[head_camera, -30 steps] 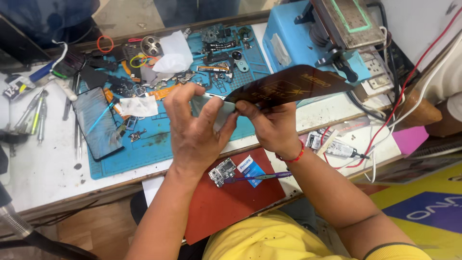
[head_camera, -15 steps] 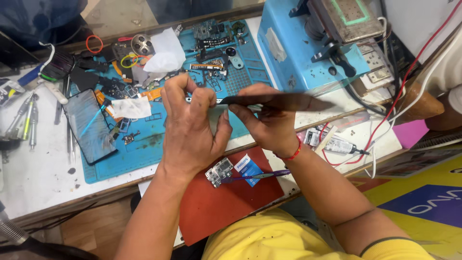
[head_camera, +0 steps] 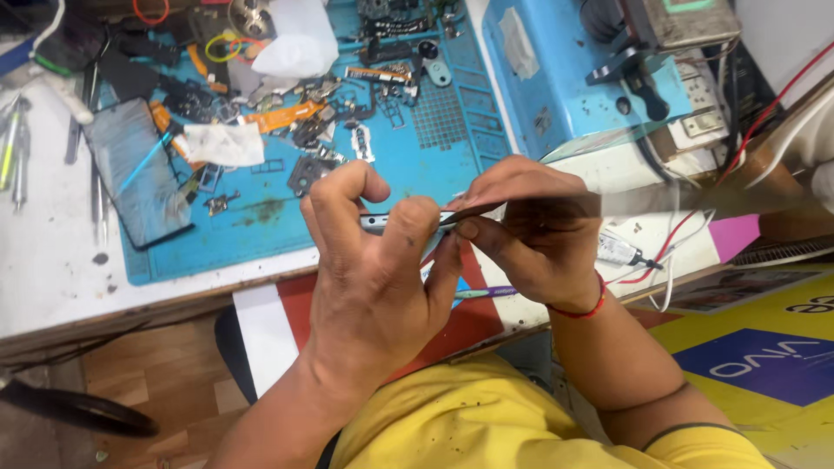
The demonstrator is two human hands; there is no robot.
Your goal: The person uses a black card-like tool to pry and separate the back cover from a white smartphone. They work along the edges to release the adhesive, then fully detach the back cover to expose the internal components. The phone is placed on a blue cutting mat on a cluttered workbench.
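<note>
My left hand (head_camera: 373,269) and my right hand (head_camera: 530,230) together hold a thin dark phone panel (head_camera: 625,204) edge-on, so it shows as a narrow blurred strip running to the right. The left thumb and fingers pinch its near end, where a light metal edge (head_camera: 382,222) shows. The right hand's fingers grip the panel from above and below, just right of the left hand. A red thread band (head_camera: 584,306) circles my right wrist. Both hands hover over the front edge of the blue work mat (head_camera: 261,217).
The mat carries several small phone parts, orange flex strips (head_camera: 287,115), white tissue (head_camera: 224,143) and a dark phone screen (head_camera: 139,178). A blue machine (head_camera: 556,78) stands at back right with red and white wires (head_camera: 695,217). Tweezers (head_camera: 17,161) lie far left. A red sheet (head_camera: 460,321) sits below my hands.
The view has drawn closer to the hands. The panel has turned from showing its face to edge-on, and both hands have shifted nearer the bench's front edge.
</note>
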